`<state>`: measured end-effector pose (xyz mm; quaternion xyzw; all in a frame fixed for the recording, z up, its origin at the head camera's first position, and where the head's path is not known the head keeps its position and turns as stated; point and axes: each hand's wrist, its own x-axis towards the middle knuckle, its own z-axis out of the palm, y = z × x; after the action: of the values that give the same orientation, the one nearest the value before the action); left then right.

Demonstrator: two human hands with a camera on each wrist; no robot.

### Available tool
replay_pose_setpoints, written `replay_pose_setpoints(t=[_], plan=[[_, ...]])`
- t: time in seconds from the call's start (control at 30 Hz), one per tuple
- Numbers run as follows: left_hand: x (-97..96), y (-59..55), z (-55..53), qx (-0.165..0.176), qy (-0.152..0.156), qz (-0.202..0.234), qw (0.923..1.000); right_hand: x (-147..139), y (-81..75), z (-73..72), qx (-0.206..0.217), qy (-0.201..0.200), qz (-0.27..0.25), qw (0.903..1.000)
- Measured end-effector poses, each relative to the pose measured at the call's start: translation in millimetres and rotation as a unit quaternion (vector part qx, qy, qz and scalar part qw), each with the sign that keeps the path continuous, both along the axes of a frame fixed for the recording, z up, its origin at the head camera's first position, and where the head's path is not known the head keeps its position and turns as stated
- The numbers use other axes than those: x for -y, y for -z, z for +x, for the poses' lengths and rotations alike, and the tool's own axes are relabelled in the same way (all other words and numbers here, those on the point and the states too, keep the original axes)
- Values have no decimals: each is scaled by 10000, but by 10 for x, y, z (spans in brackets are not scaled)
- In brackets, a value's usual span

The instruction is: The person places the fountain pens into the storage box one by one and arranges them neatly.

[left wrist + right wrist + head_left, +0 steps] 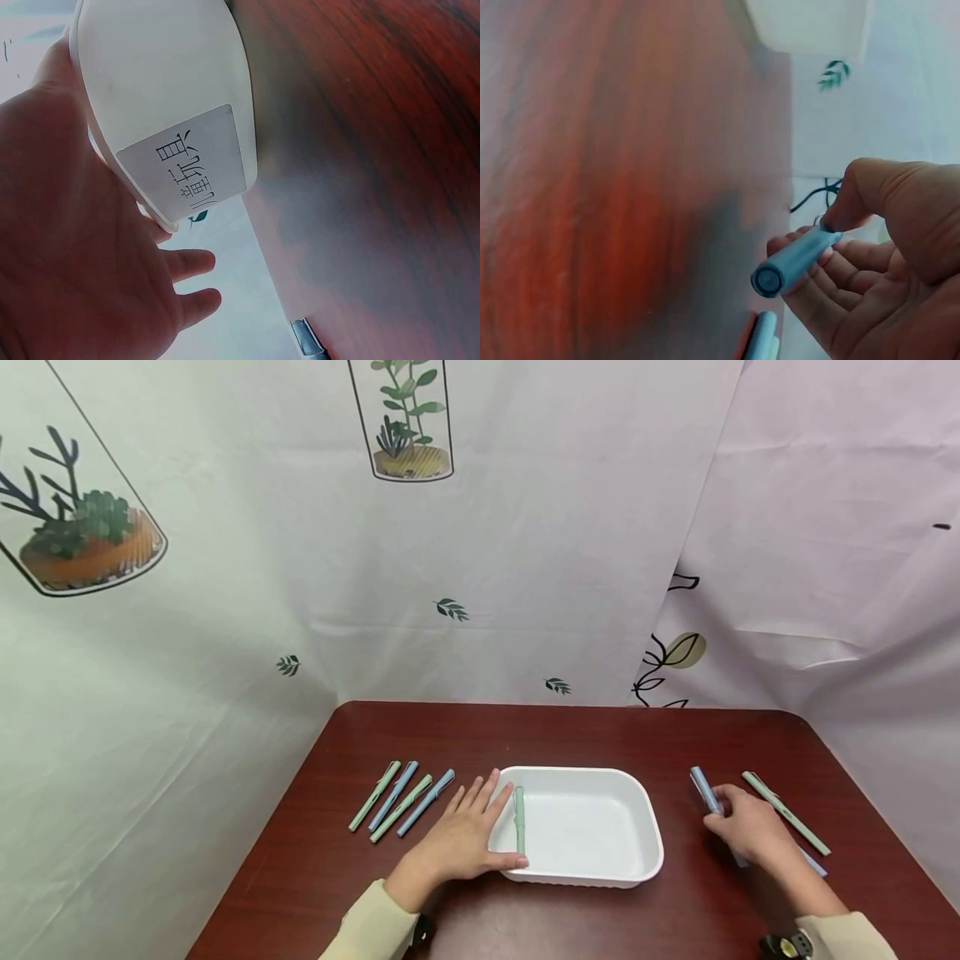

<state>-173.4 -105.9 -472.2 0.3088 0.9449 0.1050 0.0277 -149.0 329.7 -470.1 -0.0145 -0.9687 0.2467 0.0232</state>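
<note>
My left hand rests along the left rim of a white plastic tray, fingers stretched out and spread, thumb at the front left corner. Inside the tray, near its left wall, lies a light green pen. Off to the tray's right, my right hand pinches a blue pen between thumb and fingers. In the right wrist view this blue pen shows its round end, raised above the table. A printed label is on the tray's outer wall in the left wrist view.
Left of the tray, several green and blue pens lie slanted side by side. Beyond my right hand lies a green pen, and another blue pen is partly hidden by my forearm. The dark red table ends at a patterned cloth backdrop.
</note>
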Motion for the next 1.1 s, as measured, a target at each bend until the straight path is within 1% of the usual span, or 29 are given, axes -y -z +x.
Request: replay_pose_setpoints(t=[0.1, 0.17, 0.23, 0.33, 0.5, 0.6, 0.7, 0.77, 0.87, 0.9, 0.97, 1.1], plan=[[-4, 4, 2, 36, -21, 12, 10000, 6, -41, 12, 90, 40, -547, 9985], [-2, -1, 2, 51, -28, 16, 10000, 13, -64, 13, 230, 34, -1141, 9932], [0, -5, 3, 51, -24, 25, 10000, 21, -85, 16, 383, 10, -1788, 9831], [2, -8, 5, 40, -4, 49, 10000, 37, -112, 23, 605, -9, -2599, 9637], [3, -7, 10, 14, 4, 51, 10000, 68, -153, 25, 861, -151, -3433, 9352], [-2, -6, 7, 0, 16, 48, 10000, 85, -179, 26, 967, -173, -3690, 9242], [-8, -4, 4, -13, 27, 44, 10000, 129, -210, 36, 996, -195, -3820, 9186], [-11, -4, 3, -3, 28, 37, 10000, 163, -223, 39, 977, -268, -4019, 9101], [-10, -3, 1, 8, 10, 15, 10000, 222, -242, 40, 968, -441, -4236, 8996], [-9, -3, 1, 19, 7, 14, 10000, 243, -249, 40, 967, -477, -4275, 8975], [-6, -2, 3, 28, -2, 7, 10000, 291, -269, 43, 995, -485, -4289, 8965], [0, -7, 15, 52, -21, 1, 10000, 399, -307, 51, 1036, -425, -4221, 8996]])
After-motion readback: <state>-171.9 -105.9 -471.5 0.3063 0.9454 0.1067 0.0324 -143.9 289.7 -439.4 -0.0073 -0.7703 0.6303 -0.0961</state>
